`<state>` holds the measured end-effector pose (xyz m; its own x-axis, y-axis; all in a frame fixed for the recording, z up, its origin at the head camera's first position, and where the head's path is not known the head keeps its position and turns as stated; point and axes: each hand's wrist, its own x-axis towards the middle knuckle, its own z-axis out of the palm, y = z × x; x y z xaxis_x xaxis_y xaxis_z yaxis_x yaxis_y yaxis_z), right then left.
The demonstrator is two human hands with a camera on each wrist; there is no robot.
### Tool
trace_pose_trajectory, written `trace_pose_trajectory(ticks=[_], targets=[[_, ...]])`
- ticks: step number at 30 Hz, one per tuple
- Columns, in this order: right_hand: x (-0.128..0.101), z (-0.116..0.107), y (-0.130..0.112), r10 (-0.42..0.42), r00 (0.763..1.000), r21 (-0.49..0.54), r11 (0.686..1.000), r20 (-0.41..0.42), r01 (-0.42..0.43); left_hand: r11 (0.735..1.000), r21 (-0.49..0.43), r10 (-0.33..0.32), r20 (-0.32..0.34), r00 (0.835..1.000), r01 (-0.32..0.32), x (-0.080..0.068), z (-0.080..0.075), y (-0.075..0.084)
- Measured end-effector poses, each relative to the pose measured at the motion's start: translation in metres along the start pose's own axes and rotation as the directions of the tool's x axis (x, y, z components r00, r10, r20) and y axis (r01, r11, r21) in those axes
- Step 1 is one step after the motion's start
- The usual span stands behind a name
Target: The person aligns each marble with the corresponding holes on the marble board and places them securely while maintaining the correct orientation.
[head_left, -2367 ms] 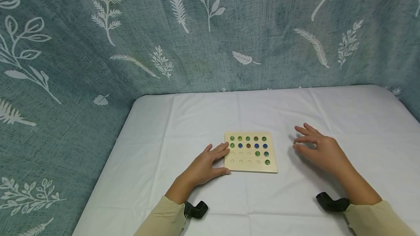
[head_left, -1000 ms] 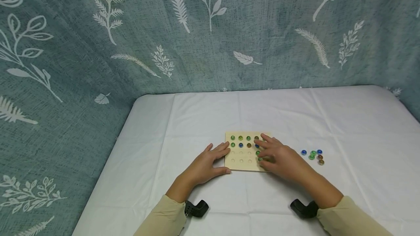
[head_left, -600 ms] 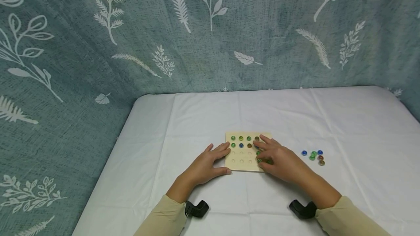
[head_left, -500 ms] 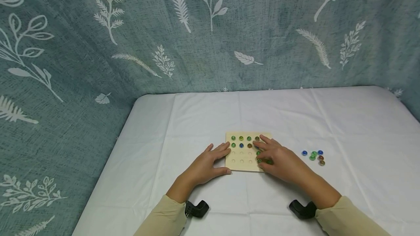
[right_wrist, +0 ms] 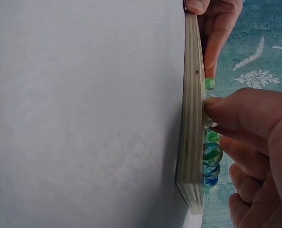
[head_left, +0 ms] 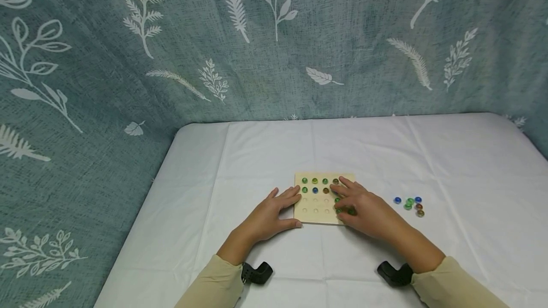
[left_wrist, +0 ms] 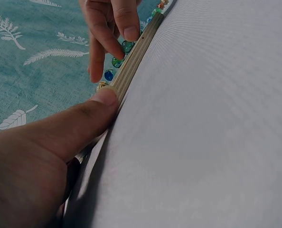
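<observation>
A pale wooden board (head_left: 315, 215) with rows of round hollows lies on the white cloth; glass marbles fill its two far rows and part of the right side. My left hand (head_left: 265, 216) rests at its left side, fingertips on the left edge and the thumb (left_wrist: 105, 96) against the near corner. Over the board's right part, my right hand (head_left: 368, 208) pinches a marble (right_wrist: 211, 122) between thumb and forefinger, low at the nearest row. Green marbles (head_left: 352, 211) show beside these fingers, while the right hand covers others.
Several loose blue, green and brown marbles (head_left: 408, 206) lie on the white tablecloth (head_left: 257, 156) to the right of the board. A leaf-patterned teal curtain (head_left: 274, 80) hangs behind the table. Each wrist wears a black camera (head_left: 257, 273).
My right hand has come left from the loose marbles to the board with a marble, then stayed nearly still there. The left hand has kept its place.
</observation>
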<state>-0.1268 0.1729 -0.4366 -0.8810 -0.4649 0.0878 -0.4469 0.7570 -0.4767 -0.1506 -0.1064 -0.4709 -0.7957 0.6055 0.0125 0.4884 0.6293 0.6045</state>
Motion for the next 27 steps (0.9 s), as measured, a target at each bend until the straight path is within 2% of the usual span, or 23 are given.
trace_pose_trajectory(ticks=[7, 15, 23, 27], targets=[[-0.001, -0.002, 0.0, 0.016, 1.0, 0.002, 1.0, 0.006, -0.016, 1.0, 0.008, 0.0, 0.001, 1.0, 0.0, 0.0, 0.001, -0.001], [-0.005, -0.017, 0.006, 0.047, 0.999, 0.06, 0.997, -0.025, -0.045, 1.0, 0.003, 0.002, -0.001, 1.0, -0.002, 0.0, 0.0, 0.0], [-0.023, -0.046, 0.028, 0.107, 0.986, 0.092, 0.991, -0.126, -0.096, 1.0, -0.013, -0.009, 0.005, 1.0, 0.009, 0.001, 0.0, 0.001], [-0.037, -0.059, 0.047, 0.172, 0.973, 0.108, 0.982, -0.154, -0.156, 1.0, -0.011, -0.006, 0.003, 1.0, 0.006, 0.001, 0.0, 0.001]])
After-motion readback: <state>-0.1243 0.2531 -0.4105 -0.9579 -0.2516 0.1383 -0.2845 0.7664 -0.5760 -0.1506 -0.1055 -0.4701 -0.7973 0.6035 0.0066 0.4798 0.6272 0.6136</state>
